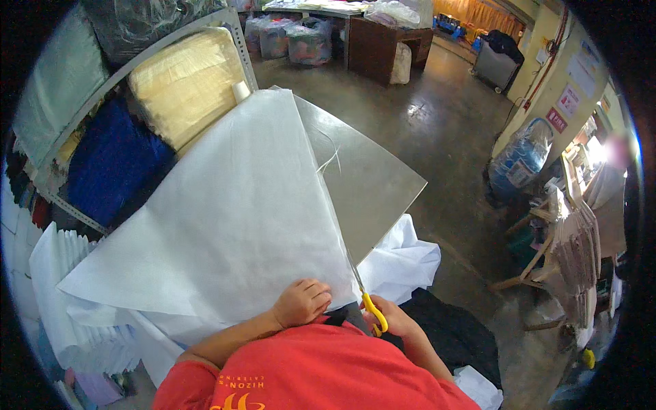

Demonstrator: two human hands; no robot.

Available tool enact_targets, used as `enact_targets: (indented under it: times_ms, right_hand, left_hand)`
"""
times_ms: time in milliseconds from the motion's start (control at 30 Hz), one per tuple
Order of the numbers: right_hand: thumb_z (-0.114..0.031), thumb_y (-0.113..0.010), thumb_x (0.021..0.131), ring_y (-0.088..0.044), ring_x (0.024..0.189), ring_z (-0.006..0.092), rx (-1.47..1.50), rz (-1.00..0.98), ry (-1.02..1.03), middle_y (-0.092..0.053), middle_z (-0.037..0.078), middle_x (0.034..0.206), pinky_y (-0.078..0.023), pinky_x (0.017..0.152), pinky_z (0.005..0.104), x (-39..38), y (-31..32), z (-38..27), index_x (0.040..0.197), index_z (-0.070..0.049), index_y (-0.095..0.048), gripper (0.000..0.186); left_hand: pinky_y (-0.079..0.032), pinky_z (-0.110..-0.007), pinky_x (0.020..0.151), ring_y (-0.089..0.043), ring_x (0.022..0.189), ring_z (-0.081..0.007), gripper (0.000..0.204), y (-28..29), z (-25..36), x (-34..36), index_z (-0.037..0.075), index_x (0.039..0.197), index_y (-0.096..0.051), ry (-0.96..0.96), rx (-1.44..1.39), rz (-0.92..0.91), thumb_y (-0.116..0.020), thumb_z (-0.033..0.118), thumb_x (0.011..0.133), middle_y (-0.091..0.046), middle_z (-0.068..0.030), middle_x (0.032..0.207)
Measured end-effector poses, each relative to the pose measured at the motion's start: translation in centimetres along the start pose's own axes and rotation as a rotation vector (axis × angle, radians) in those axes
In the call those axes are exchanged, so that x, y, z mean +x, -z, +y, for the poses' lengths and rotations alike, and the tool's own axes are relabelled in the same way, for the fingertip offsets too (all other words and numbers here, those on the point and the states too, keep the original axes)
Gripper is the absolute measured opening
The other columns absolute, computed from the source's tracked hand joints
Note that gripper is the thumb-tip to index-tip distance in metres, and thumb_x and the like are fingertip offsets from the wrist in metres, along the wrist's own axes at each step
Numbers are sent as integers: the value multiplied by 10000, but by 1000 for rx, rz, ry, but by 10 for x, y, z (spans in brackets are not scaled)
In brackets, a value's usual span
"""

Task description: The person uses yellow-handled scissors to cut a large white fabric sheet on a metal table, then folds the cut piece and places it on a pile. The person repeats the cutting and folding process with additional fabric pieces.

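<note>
Head view: left hand (303, 301) curled, knuckles pressing white fabric sheet (225, 219) at the grey table's (369, 181) near edge. Right hand (393, 320) closed round yellow-handled scissors (365, 301), blades at the sheet's right edge. Red and white signs (562, 109) on far-right yellow wall; bagged bundles (294, 37) beyond; shelving (123, 137) left.

Even indoor light fills the scene, moderately bright. Glare gleams on the polished floor (437, 116) in the upper middle, and a window (601, 147) at the right edge blows out white. The fisheye bends straight lines toward the rim, where black vignetting closes the corners. Edge detail is soft; shadows are faint.
</note>
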State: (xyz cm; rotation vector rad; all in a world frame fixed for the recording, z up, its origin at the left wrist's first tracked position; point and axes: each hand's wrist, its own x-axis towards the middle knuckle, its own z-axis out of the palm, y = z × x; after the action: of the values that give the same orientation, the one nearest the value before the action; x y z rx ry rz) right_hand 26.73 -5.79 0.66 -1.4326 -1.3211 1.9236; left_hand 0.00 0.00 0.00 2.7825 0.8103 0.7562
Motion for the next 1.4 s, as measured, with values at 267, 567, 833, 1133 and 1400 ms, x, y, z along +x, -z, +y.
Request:
enact_targets:
  times_ms: [267, 567, 833, 1133, 1400]
  right_hand:
    - [-392, -657, 865, -578, 912, 185, -144, -22, 55, -613, 104, 1033, -471, 808, 319, -28, -12, 12, 1204, -23, -511, 522]
    - [-418, -643, 862, -571, 1005, 238, -152, -10, 89, -598, 131, 1097, -448, 880, 349, -25, -21, 24, 1238, -24, -474, 571]
    - [-421, -626, 870, -583, 923, 229, -149, 51, 41, -604, 129, 1012, -459, 806, 343, -20, -24, 9, 1179, -29, -490, 517]
    - [-381, -591, 904, -570, 632, 163, -98, 118, 69, -595, 61, 739, -457, 586, 309, 8, -21, -17, 1065, -22, -551, 395]
    - [-367, -585, 916, -564, 605, 143, 81, 73, 46, -587, 52, 719, -443, 544, 296, 23, -18, -27, 1050, -29, -551, 365]
  left_hand:
    - [-463, -343, 797, -567, 889, -199, 117, 5, 1, 5, 117, 845, -588, -25, 5, 55, -643, 209, 796, -596, -19, 971]
    - [-460, -336, 761, -560, 844, -195, 117, 7, 7, 16, 105, 848, -582, -71, 63, 41, -623, 191, 780, -580, -27, 926]
    - [-454, -329, 795, -557, 869, -186, 122, 6, 7, 15, 112, 853, -603, -88, 65, 75, -636, 196, 772, -588, -16, 949]
    - [-460, -333, 801, -567, 857, -184, 103, 8, 4, 12, 116, 828, -595, -94, 60, 125, -647, 176, 762, -608, -10, 945]
    - [-467, -327, 788, -584, 805, -179, 99, 10, 4, 12, 121, 819, -582, -114, 47, 222, -653, 145, 755, -624, -12, 909]
